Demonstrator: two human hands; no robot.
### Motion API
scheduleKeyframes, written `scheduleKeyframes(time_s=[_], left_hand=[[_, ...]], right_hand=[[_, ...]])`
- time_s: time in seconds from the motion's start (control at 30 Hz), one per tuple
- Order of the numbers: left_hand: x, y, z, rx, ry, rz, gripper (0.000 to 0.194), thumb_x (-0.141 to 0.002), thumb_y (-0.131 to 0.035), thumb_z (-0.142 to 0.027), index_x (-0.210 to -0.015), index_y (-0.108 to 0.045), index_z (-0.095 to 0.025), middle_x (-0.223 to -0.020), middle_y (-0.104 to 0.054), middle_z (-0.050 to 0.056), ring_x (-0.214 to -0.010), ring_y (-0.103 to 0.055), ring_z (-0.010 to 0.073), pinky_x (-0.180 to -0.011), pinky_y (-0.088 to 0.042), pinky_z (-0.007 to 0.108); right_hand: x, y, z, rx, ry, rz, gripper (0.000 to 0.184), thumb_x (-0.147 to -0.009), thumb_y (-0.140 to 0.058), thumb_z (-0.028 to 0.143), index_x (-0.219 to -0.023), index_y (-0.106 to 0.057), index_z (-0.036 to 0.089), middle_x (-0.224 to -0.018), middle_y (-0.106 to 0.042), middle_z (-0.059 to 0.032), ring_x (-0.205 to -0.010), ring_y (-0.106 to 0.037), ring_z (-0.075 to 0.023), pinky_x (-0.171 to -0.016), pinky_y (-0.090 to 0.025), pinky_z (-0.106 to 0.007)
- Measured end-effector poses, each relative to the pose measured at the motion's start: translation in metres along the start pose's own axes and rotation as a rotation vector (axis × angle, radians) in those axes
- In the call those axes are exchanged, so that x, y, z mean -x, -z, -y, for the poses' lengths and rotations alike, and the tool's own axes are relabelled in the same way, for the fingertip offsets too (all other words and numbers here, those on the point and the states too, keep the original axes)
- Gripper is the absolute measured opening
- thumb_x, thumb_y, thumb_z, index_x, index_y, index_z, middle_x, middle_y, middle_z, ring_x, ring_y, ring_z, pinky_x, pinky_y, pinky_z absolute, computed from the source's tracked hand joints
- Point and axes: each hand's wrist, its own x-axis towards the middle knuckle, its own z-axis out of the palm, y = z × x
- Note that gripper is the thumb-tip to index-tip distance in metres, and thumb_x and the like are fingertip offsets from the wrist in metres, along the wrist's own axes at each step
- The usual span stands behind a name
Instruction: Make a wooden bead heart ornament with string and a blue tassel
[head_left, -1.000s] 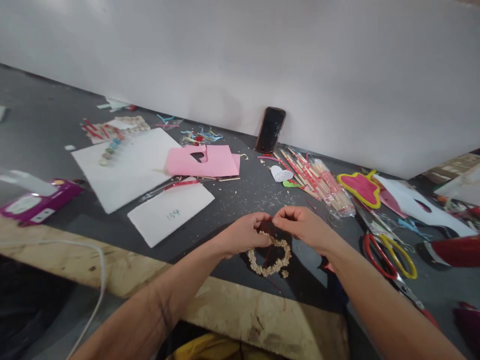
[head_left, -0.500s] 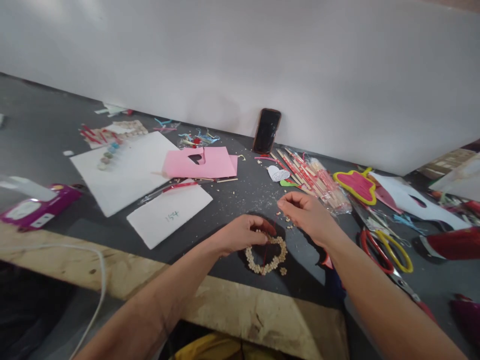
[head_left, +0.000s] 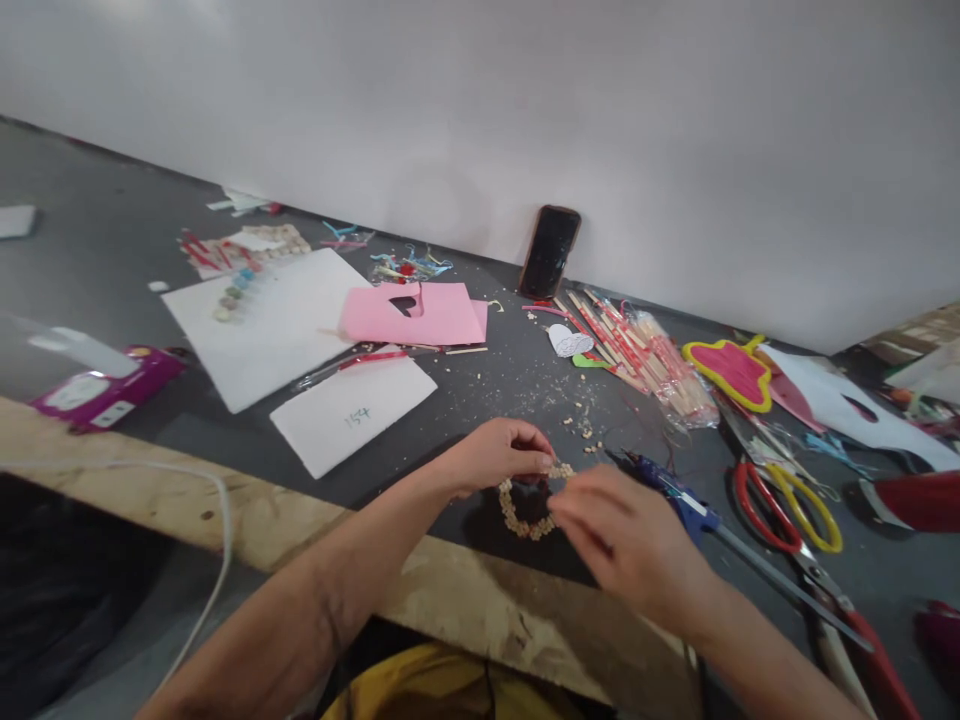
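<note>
A heart-shaped ring (head_left: 517,520) of small pale, knobbly pieces stands out against the dark table near its front edge. My left hand (head_left: 504,458) pinches the top of this ring between thumb and fingers. Over the ring's right side is my right hand (head_left: 637,545), fingertips pressed together and slightly blurred; what they hold, if anything, is hidden. Several loose pale bits (head_left: 586,432) lie just beyond. A blue glue gun (head_left: 694,512) with a clear glue stick rests beside my right hand, partly covered by it.
Scissors (head_left: 784,505) with red and yellow handles lie at right, near a red cylinder (head_left: 919,502). Wrapped sticks (head_left: 637,355) and a phone (head_left: 551,252) are behind. Pink paper (head_left: 442,315), a white card (head_left: 352,410) and a purple power strip (head_left: 124,385) are at left.
My right hand moved out to the right, away from my left, then came back down to the ring's right side. The glue gun now shows more. The ring appears slightly raised or turned.
</note>
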Motion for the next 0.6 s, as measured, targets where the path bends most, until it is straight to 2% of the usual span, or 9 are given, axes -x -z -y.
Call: scheduleKeyframes(time_s=[0.1, 0.23, 0.47, 0.6], left_hand=[[0.000, 0.001, 0.002, 0.016, -0.002, 0.014, 0.015, -0.072, -0.066, -0.028, -0.076, -0.063, -0.014, -0.064, -0.060, -0.003, -0.060, -0.052, 0.0088, -0.064, -0.044, 0.023], [0.000, 0.001, 0.002, 0.032, 0.012, 0.016, 0.016, -0.072, -0.066, -0.030, -0.076, -0.062, -0.014, -0.065, -0.060, -0.002, -0.060, -0.053, 0.0090, -0.067, -0.046, 0.025], [0.000, -0.001, -0.001, 0.057, 0.019, 0.012, 0.018, -0.070, -0.067, -0.031, -0.073, -0.061, -0.014, -0.065, -0.059, -0.003, -0.063, -0.055, 0.0106, -0.071, -0.047, 0.027], [-0.001, 0.000, 0.001, 0.055, 0.016, 0.021, 0.017, -0.071, -0.066, -0.030, -0.074, -0.061, -0.014, -0.064, -0.057, -0.004, -0.060, -0.052, 0.0090, -0.069, -0.046, 0.025]], right_hand=[[0.014, -0.020, 0.018, 0.169, 0.095, 0.111, 0.020, -0.084, -0.051, 0.014, -0.099, -0.062, 0.021, -0.085, -0.063, -0.0043, -0.081, -0.053, -0.0194, -0.073, -0.041, -0.034], [0.012, -0.037, 0.027, 0.294, 0.086, 0.136, 0.017, -0.080, -0.056, 0.015, -0.094, -0.063, 0.021, -0.084, -0.063, -0.0046, -0.080, -0.050, -0.0210, -0.069, -0.036, -0.036], [0.010, -0.048, 0.023, 0.359, 0.083, 0.134, 0.009, -0.077, -0.060, 0.016, -0.085, -0.062, 0.020, -0.080, -0.062, -0.0038, -0.078, -0.048, -0.0212, -0.070, -0.033, -0.037], [0.008, -0.047, 0.021, 0.304, 0.046, 0.077, 0.007, -0.083, -0.055, 0.016, -0.082, -0.061, 0.020, -0.077, -0.061, -0.0032, -0.076, -0.049, -0.0206, -0.069, -0.035, -0.036]])
